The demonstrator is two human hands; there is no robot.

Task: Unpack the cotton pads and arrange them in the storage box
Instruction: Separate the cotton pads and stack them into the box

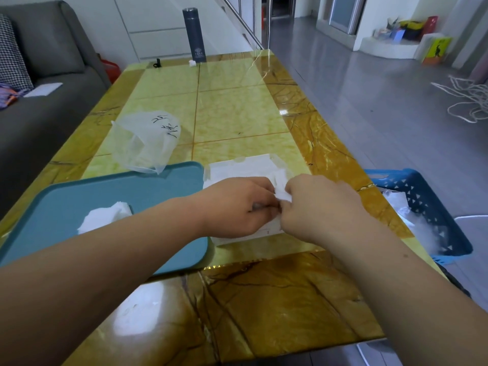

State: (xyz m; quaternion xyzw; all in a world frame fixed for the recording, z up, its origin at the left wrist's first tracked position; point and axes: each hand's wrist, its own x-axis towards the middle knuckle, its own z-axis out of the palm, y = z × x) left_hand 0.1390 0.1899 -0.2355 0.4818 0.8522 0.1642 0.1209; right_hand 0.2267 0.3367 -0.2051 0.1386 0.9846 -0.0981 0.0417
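Your left hand (237, 206) and right hand (317, 204) both pinch a white pad (283, 194) over the clear box (245, 165) on the table (237, 114). The box looks partly filled. More pads (105, 216) lie on the tray (66, 196), and the bag (148, 141) looks empty.

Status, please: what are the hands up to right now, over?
Left hand and right hand both pinching a cotton pad over the storage box. Nothing in the way.
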